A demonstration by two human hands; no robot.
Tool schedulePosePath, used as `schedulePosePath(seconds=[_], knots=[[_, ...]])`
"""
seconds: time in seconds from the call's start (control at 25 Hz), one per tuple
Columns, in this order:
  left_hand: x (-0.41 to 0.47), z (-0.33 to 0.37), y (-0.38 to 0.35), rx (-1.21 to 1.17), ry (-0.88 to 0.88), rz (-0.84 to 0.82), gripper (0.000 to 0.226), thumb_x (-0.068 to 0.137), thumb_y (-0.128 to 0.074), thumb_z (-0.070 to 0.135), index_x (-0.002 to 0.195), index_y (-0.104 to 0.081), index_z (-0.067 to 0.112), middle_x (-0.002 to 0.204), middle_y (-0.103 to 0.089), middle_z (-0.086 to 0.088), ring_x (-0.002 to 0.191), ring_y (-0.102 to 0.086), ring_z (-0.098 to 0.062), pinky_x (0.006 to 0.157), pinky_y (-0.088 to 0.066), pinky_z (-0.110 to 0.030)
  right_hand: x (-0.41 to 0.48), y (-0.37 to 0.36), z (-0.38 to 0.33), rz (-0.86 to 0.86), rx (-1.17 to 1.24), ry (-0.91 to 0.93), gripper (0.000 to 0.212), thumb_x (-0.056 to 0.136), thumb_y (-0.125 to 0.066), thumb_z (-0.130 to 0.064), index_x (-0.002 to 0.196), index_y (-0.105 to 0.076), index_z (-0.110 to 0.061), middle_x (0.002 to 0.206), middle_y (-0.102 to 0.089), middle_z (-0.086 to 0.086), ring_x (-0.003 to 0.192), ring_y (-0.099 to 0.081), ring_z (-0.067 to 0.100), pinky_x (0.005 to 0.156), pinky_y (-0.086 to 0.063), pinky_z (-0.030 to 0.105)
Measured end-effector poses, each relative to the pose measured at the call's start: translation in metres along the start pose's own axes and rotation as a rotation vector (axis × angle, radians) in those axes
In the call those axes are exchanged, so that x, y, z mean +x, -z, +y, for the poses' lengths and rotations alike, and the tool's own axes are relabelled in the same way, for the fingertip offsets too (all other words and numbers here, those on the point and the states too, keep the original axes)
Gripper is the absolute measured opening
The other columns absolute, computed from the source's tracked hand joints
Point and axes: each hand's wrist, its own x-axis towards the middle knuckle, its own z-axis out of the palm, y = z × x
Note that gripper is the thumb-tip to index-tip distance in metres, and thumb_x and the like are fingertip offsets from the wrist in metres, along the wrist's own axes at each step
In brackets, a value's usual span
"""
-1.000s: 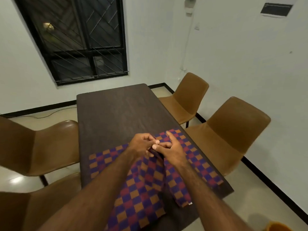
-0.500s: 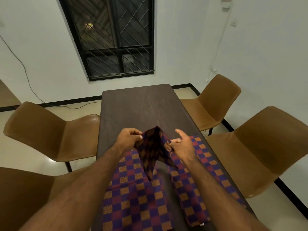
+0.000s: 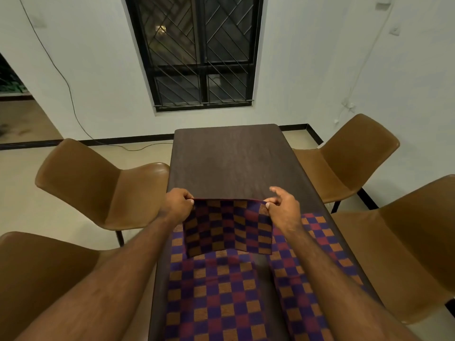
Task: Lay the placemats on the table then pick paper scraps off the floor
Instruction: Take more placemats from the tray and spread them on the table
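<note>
Head view: placemat-laying seemed about midway.
A left placemat (image 3: 211, 299) and a right placemat (image 3: 320, 257) lay flat on the dark table (image 3: 234, 163). The left hand (image 3: 178, 204) and right hand (image 3: 283, 205) each pinched a top corner of a third checkered placemat (image 3: 227, 227), which hung taut above them. Scrap-picking (no scraps visible) was seemingly not begun.

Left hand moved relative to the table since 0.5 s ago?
Yes. The left hand went left, toward the left edge of the dark brown table, stretching the checkered cloth placemat.
</note>
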Motion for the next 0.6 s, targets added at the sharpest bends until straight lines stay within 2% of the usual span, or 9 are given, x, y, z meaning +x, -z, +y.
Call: schedulePosePath(seconds=[0.08, 0.16, 0.24, 0.4, 0.52, 0.6], knots=[[0.015, -0.008, 0.001, -0.006, 0.020, -0.021, 0.023, 0.094, -0.074, 0.024, 0.072, -0.072, 0.021, 0.074, -0.072, 0.005, 0.073, -0.068, -0.011, 0.060, -0.053, -0.029, 0.010, -0.008, 0.000, 0.010, -0.035, -0.002, 0.049, 0.090, -0.066, -0.006, 0.137, -0.058, -0.020, 0.089, -0.073, -0.014, 0.089, -0.066, -0.002, 0.094, -0.058, 0.035], [0.027, -0.015, 0.002, -0.035, 0.042, -0.055, 0.023, 0.091, -0.078, 0.028, 0.069, -0.074, 0.020, 0.072, -0.073, 0.004, 0.072, -0.068, -0.011, 0.059, -0.050, -0.026, 0.021, -0.014, 0.002, -0.006, -0.063, -0.027, 0.049, 0.091, -0.067, -0.008, 0.138, -0.057, -0.019, 0.094, -0.073, -0.012, 0.092, -0.067, 0.003, 0.095, -0.057, 0.037], [0.041, -0.022, 0.000, -0.039, 0.073, -0.107, 0.021, 0.089, -0.080, 0.028, 0.071, -0.076, 0.019, 0.074, -0.075, 0.003, 0.075, -0.070, -0.012, 0.064, -0.054, -0.029, 0.034, -0.024, 0.005, -0.040, -0.097, -0.061, 0.051, 0.091, -0.068, -0.009, 0.140, -0.055, -0.019, 0.099, -0.073, -0.008, 0.096, -0.068, 0.007, 0.096, -0.056, 0.037], [0.075, -0.037, -0.016, 0.025, 0.150, -0.202, 0.017, 0.089, -0.080, 0.026, 0.084, -0.079, 0.010, 0.086, -0.077, -0.008, 0.086, -0.073, -0.024, 0.082, -0.062, -0.040, 0.059, -0.055, 0.016, -0.097, -0.201, -0.097, 0.050, 0.093, -0.064, -0.007, 0.141, -0.055, -0.017, 0.103, -0.073, -0.002, 0.094, -0.067, 0.009, 0.089, -0.054, 0.025], [0.094, -0.058, -0.043, 0.104, 0.194, -0.207, 0.016, 0.090, -0.078, 0.028, 0.090, -0.078, 0.012, 0.092, -0.076, -0.008, 0.089, -0.072, -0.024, 0.085, -0.062, -0.042, 0.073, -0.085, 0.038, -0.122, -0.238, -0.126, 0.050, 0.095, -0.061, -0.009, 0.143, -0.052, -0.017, 0.100, -0.070, -0.005, 0.091, -0.065, 0.008, 0.082, -0.052, 0.022], [0.098, -0.072, -0.060, 0.109, 0.202, -0.148, 0.011, 0.091, -0.076, 0.027, 0.096, -0.074, 0.018, 0.096, -0.074, -0.003, 0.090, -0.069, -0.021, 0.083, -0.062, -0.040, 0.076, -0.101, 0.054, -0.134, -0.254, -0.130, 0.055, 0.094, -0.062, -0.010, 0.147, -0.048, -0.016, 0.113, -0.068, -0.001, 0.100, -0.063, 0.011, 0.087, -0.049, 0.021]])
